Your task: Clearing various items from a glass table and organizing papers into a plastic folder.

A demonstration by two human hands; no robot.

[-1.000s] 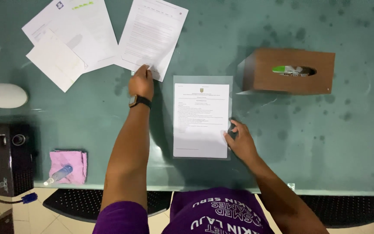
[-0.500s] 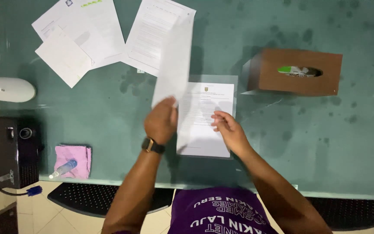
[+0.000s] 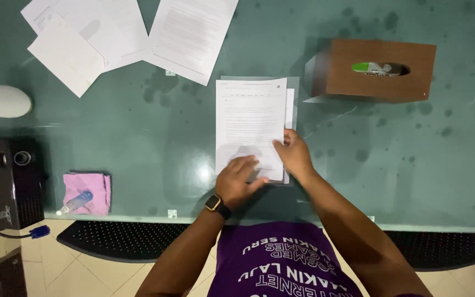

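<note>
5 sheets (image 3: 250, 124), 1 tissue box (image 3: 379, 69), 1 cloth (image 3: 87, 192).

I log one package: a brown rectangular tissue box (image 3: 377, 69) on the tabletop (image 3: 138, 137), upper right, just beside the sheets. Its oval top slot shows a green-and-white inner pack (image 3: 372, 67) (print too small to make out). I see no signs, screens or separate labels anywhere.

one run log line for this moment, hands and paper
left hand: flat on top sheet | right hand: at sheet's right edge | sheet: on clear sleeve | tissue box: right
</note>
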